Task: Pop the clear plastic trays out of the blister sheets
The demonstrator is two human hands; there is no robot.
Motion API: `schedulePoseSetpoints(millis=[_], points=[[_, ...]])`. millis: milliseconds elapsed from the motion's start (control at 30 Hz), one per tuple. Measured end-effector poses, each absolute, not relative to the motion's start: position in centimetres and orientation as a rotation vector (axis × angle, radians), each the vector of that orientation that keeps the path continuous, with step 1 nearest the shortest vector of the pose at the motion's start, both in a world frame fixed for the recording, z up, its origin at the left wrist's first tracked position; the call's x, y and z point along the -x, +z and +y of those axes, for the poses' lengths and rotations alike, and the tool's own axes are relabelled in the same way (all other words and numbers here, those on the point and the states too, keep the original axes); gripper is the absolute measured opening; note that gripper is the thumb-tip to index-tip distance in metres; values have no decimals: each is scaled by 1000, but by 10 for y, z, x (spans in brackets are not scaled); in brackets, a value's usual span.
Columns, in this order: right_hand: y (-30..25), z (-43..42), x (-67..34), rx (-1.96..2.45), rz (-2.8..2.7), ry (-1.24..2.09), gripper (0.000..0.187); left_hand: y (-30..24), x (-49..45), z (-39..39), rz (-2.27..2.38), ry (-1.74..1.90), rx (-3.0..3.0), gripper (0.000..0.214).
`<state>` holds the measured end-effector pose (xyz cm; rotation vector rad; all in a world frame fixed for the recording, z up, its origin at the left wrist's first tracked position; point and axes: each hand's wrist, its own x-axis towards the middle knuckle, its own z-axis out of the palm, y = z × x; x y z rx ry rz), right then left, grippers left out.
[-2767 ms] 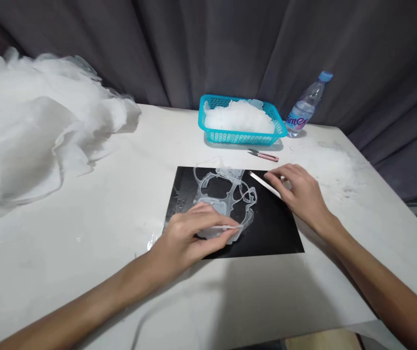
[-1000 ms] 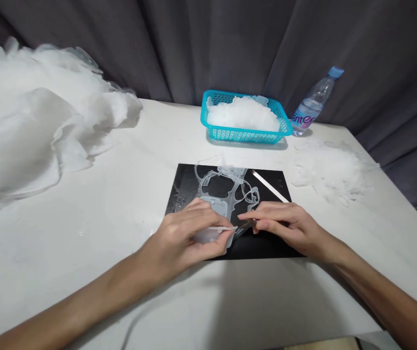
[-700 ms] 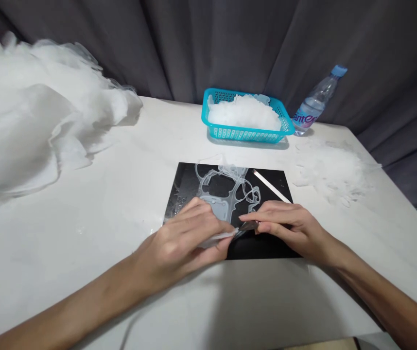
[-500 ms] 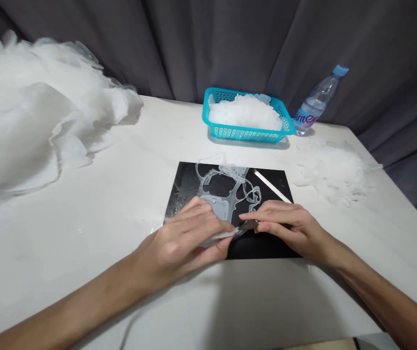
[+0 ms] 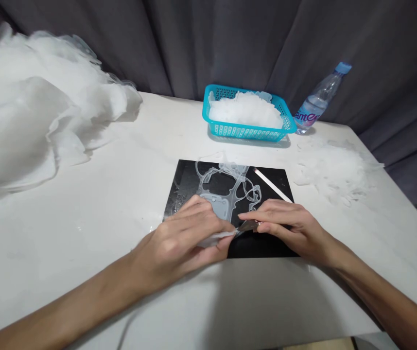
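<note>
Turquoise basket (image 5: 248, 132) holds a white heap (image 5: 245, 112).

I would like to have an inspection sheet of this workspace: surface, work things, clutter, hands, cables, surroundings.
Surface: white table, with a black mat lying on it.
Job's things: translucent plastic pieces on the mat; small snips.
Clutter: pale strip on the mat; white pile at left, filled turquoise basket, bottle, scraps at right.
Left hand: fingers pinch a whitish plastic piece.
Right hand: fingers hold the snips, tip at that piece.
Cables: unclear; thin dark line in front may be shadow.
Surroundings: dark curtain behind the table.
</note>
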<state>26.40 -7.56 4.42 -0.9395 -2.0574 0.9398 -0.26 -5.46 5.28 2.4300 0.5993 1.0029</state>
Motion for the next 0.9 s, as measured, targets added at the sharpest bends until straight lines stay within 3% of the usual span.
schedulePoseSetpoints(millis=[900], points=[[45, -75, -264, 971, -1999, 982, 27, 52, 3, -57, 637, 1010, -2383, 13]])
